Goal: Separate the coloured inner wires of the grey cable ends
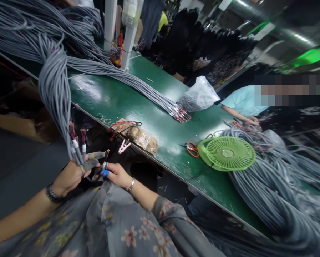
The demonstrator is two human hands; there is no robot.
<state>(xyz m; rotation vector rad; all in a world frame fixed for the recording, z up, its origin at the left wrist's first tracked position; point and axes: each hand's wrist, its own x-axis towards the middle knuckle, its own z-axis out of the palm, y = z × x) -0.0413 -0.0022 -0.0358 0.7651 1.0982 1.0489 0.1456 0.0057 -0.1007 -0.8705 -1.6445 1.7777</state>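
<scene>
My left hand (72, 175), with grey finger covers and a dark beaded bracelet, is closed around the ends of several grey cables (56, 85) that hang over the table edge. Their stripped tips show white collars and coloured wires (73, 137) above the hand. My right hand (118, 175), blue tape on one finger, pinches the end of one grey cable beside the left fingertips. Thin bare wires (107, 154) stick up from that end. Both hands are in front of my lap, just off the table's near edge.
On the green table (95, 103) lie a cable bundle (138, 84), a plastic bag (198, 94), taped blocks (142, 137), a pink clip (124, 146), red-handled scissors (192, 150) and a green fan (228, 153). More cables (277, 192) cover the right end, where another person (242, 101) works.
</scene>
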